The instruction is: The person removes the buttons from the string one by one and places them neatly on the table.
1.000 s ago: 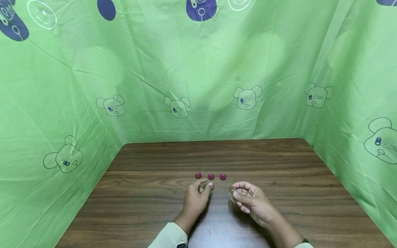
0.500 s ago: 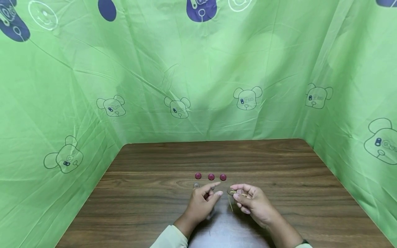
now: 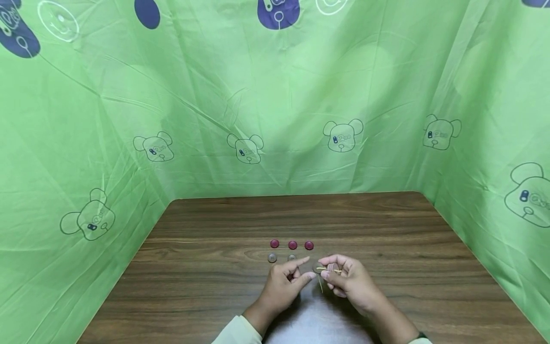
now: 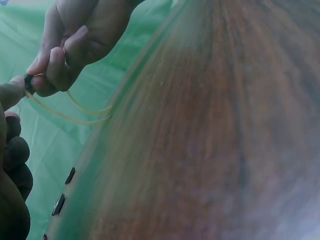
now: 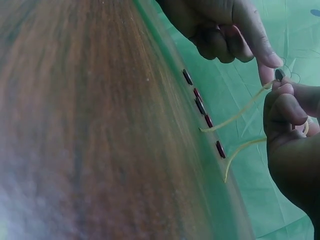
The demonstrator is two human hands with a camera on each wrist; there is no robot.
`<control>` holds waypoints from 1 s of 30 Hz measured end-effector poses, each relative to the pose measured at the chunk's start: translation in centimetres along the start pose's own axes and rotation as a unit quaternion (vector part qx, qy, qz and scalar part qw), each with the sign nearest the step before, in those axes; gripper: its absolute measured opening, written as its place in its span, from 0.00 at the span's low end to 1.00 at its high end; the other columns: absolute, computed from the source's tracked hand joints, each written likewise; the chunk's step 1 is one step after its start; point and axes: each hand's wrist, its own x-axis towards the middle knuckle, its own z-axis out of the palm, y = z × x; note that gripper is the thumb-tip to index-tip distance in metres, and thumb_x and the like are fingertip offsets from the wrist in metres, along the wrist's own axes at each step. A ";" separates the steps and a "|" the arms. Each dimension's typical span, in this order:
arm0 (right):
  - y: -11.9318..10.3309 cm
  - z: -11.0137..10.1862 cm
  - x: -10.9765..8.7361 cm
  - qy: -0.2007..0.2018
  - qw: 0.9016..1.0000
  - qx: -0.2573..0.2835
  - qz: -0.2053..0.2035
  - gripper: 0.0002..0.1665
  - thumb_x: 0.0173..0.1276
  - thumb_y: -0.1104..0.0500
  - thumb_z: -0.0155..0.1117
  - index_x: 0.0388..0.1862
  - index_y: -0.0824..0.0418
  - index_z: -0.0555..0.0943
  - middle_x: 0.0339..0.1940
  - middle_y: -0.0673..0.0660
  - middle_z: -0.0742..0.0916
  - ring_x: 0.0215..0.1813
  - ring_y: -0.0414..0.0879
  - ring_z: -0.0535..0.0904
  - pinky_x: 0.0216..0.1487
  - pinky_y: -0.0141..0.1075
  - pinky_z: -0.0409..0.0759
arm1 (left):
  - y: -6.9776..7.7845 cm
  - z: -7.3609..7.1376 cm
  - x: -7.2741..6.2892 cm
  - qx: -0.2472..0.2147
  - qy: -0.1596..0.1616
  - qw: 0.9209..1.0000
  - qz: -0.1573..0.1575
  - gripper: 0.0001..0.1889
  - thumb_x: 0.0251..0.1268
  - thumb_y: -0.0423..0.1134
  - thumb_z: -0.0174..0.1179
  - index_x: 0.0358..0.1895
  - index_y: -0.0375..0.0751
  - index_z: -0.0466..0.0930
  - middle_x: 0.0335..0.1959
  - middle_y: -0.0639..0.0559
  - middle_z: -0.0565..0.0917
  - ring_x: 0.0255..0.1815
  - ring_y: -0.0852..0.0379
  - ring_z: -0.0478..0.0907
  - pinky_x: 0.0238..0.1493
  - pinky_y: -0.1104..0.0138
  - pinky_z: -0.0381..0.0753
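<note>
My right hand (image 3: 350, 279) pinches a brown button (image 3: 317, 267) between thumb and fingers above the table. A thin yellow string (image 3: 320, 285) runs from this grip, with loose strands hanging down in the right wrist view. My left hand (image 3: 281, 284) is just left of the button, its index finger stretched out and its thumb tip at the button's edge. In the left wrist view, the held button (image 4: 28, 82) shows as a dark disc between the two hands. Two more brown buttons, one on the left (image 3: 272, 258) and one beside the left index finger (image 3: 292, 257), lie on the table.
Three dark red buttons, left (image 3: 274, 243), middle (image 3: 292, 245) and right (image 3: 309, 245), lie in a row beyond the brown ones. The wooden table (image 3: 206, 277) has green cloth (image 3: 283, 105) hanging behind it and along both sides.
My left hand has moved right, away from the two brown buttons on the table, which are now uncovered, up to the held button. My right hand has stayed nearly still, keeping its pinch.
</note>
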 end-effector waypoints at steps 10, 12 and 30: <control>0.0 0.2 -0.1 -0.004 1.000 -0.019 0.007 0.27 0.74 0.68 0.70 0.65 0.80 0.74 0.34 0.49 0.84 0.28 0.35 0.78 0.25 0.23 0.74 | 0.2 0.3 -0.1 -0.015 -0.009 1.000 0.002 0.19 0.67 0.31 0.75 0.58 0.25 0.88 0.15 0.41 0.75 0.20 0.76 0.61 0.21 0.80 0.65; 0.0 0.2 -0.1 -0.003 1.000 -0.023 0.006 0.26 0.74 0.68 0.70 0.64 0.80 0.75 0.33 0.49 0.84 0.28 0.35 0.78 0.25 0.24 0.74 | 0.3 0.3 -0.2 -0.017 -0.011 1.000 -0.004 0.19 0.67 0.32 0.75 0.58 0.25 0.88 0.15 0.41 0.75 0.20 0.76 0.61 0.21 0.80 0.64; 0.1 0.2 0.0 -0.007 1.000 -0.022 -0.012 0.25 0.77 0.65 0.66 0.65 0.80 0.74 0.37 0.45 0.83 0.29 0.33 0.73 0.32 0.25 0.75 | 0.6 0.4 -0.4 -0.040 -0.014 0.999 -0.023 0.15 0.68 0.30 0.74 0.55 0.28 0.90 0.15 0.39 0.72 0.19 0.76 0.61 0.21 0.80 0.64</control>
